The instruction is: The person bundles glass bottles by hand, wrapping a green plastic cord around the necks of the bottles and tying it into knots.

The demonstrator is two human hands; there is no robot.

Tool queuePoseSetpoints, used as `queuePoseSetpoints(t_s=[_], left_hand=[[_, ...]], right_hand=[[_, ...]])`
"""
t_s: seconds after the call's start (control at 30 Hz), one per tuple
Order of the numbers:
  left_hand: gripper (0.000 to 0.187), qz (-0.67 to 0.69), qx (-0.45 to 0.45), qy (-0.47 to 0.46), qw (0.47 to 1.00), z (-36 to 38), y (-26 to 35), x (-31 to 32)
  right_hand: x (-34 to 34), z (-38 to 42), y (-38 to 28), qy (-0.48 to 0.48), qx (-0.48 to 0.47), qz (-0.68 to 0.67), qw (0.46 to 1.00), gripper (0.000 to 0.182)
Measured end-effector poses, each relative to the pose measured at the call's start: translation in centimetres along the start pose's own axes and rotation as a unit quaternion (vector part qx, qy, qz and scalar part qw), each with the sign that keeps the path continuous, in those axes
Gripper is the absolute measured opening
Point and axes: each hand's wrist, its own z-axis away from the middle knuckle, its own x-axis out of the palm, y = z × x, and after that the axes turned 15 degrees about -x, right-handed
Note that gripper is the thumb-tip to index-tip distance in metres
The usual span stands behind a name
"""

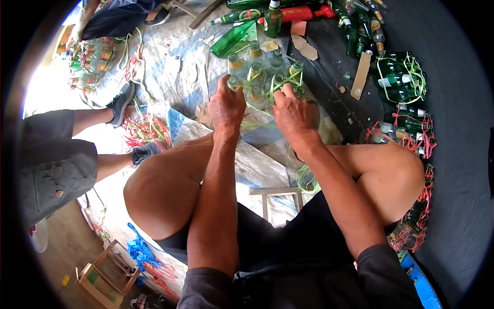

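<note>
A tight cluster of clear and green glass bottles (pixel 257 70) stands upright on the ground sheet in front of me, with green plastic string (pixel 293 77) looped around several necks. My left hand (pixel 226 107) is at the cluster's near left corner, thumb and forefinger closed around a clear bottle (pixel 235 81). At the near right corner, my right hand (pixel 295 114) pinches the green string beside a bottle neck; its fingertips are partly hidden. Loose string ends trail below the cluster between my hands.
Green bottles (pixel 234 40) and a red bottle (pixel 290 14) lie beyond the cluster. Tied bottle bundles (pixel 401 77) line the right side. Another person's legs (pixel 87 121) reach in from the left, near a red string pile (pixel 146 131). A stool (pixel 275 191) stands between my knees.
</note>
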Motion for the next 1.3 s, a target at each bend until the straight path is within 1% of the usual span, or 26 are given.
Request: queuePoseSetpoints(t_s=[0.1, 0.2, 0.4, 0.63, 0.67, 0.77, 0.8, 0.9, 1.03, 1.07, 1.17, 1.3], left_hand=[[0.045, -0.015, 0.018, -0.016, 1.000, -1.2, -1.0, 0.2], [0.041, 0.008, 0.028, -0.044, 0.999, -2.0, -1.6, 0.1], [0.038, -0.061, 0.075, -0.014, 0.995, -1.5, -2.1, 0.1], [0.036, -0.098, 0.103, 0.019, 0.990, 2.5, -2.1, 0.1], [0.034, -0.103, 0.085, 0.009, 0.991, 3.3, -2.0, 0.2], [0.037, -0.096, 0.073, 0.018, 0.993, 5.4, -1.9, 0.7], [0.035, -0.088, 0.068, 0.009, 0.994, 6.2, -1.8, 0.7], [0.034, -0.101, 0.076, 0.006, 0.992, 7.7, -1.5, 1.0], [0.032, -0.071, 0.049, -0.003, 0.996, 10.8, -1.4, 1.3], [0.031, -0.068, 0.055, 0.008, 0.996, 11.5, -1.5, 1.4], [0.030, -0.059, 0.062, 0.020, 0.996, 12.6, -2.3, 1.7], [0.027, -0.089, 0.065, 0.025, 0.994, 13.0, -2.3, 1.5]], right_hand=[[-0.1, 0.4, 0.4, 0.014, -0.028, -0.033, 0.999, 0.011], [0.3, 0.3, 1.2, -0.003, -0.017, -0.058, 0.998, 0.015], [0.2, 0.3, 3.1, 0.007, -0.041, -0.075, 0.996, 0.014], [-0.7, -0.2, 6.3, -0.029, -0.094, -0.040, 0.994, 0.016], [-1.0, -0.2, 6.8, -0.037, -0.106, -0.034, 0.993, 0.015], [-1.5, -0.3, 8.0, -0.053, -0.156, -0.034, 0.986, 0.015], [-1.6, -0.2, 8.1, -0.049, -0.172, -0.026, 0.983, 0.015], [-1.9, 0.0, 8.7, -0.056, -0.179, -0.029, 0.982, 0.014], [-3.2, 0.7, 8.4, -0.079, -0.170, -0.037, 0.982, 0.013], [-3.7, 0.9, 8.1, -0.118, -0.144, -0.023, 0.982, 0.024], [-3.4, 1.7, 8.3, -0.101, -0.166, -0.039, 0.980, 0.024], [-3.3, 2.4, 8.0, -0.092, -0.162, -0.034, 0.982, 0.022]])
